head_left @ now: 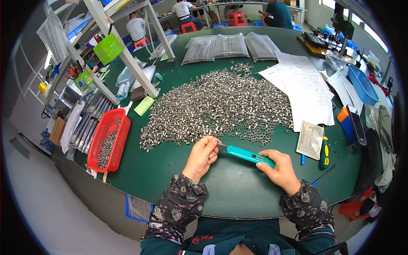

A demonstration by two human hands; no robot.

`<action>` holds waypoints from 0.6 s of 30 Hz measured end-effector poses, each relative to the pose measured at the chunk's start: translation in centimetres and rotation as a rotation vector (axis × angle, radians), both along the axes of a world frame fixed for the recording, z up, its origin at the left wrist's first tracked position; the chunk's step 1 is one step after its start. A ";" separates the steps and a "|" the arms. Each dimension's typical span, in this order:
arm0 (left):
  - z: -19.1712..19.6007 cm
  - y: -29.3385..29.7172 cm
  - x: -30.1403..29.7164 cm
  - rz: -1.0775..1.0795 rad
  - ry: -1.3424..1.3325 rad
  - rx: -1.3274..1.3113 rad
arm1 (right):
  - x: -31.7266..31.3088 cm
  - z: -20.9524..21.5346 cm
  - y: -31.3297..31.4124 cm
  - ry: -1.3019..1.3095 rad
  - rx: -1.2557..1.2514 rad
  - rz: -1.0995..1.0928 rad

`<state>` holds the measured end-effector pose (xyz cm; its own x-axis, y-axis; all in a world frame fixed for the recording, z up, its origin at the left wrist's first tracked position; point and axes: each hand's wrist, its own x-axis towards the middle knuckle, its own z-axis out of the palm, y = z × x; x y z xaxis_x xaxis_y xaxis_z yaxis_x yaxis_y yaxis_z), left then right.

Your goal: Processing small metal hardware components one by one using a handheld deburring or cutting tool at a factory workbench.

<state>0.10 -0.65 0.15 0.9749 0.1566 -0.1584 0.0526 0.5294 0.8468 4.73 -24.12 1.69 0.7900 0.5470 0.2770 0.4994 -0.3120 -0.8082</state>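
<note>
My right hand [278, 170] grips the handle of a teal utility knife [246, 154] over the green table [229, 187]. The knife's blade end points left toward my left hand [203, 156], whose fingers are pinched together at the tip; whether they hold a small metal piece I cannot tell. Just beyond both hands lies a large heap of small silver metal sleeves [216, 108], spread across the middle of the table.
A red basket [97, 142] with more metal parts sits at the left edge. Paper sheets [306, 89], a blue basket [362, 85], pens and a yellow-green tool [324, 153] lie to the right. Bagged rods [225, 46] lie at the back. White frame legs [131, 55] stand back left. Other people sit far behind.
</note>
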 end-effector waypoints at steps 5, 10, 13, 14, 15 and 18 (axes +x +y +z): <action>0.2 0.2 -0.2 0.016 0.078 -0.090 | -0.8 0.9 0.3 -0.380 -0.005 -0.079; -0.2 0.8 -0.1 -0.010 0.054 -0.147 | 0.1 0.6 0.0 -0.237 0.121 -0.134; 0.2 0.5 -0.1 0.001 0.036 -0.125 | 0.1 0.2 0.1 -0.231 0.092 -0.109; 0.3 0.4 -0.1 0.030 0.021 -0.093 | 0.0 0.2 0.1 -0.217 0.086 -0.099; 0.2 0.4 -0.1 0.030 0.022 -0.093 | -0.1 0.2 0.2 -0.203 0.080 -0.088; 0.2 0.6 -0.1 0.042 0.018 -0.073 | 0.0 0.2 0.1 -0.157 0.066 -0.079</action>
<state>0.02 -0.10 0.33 0.9645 0.1848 -0.1886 0.0441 0.5917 0.8049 4.71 -24.02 1.93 0.7737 0.4618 0.4337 0.5975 -0.3043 -0.7419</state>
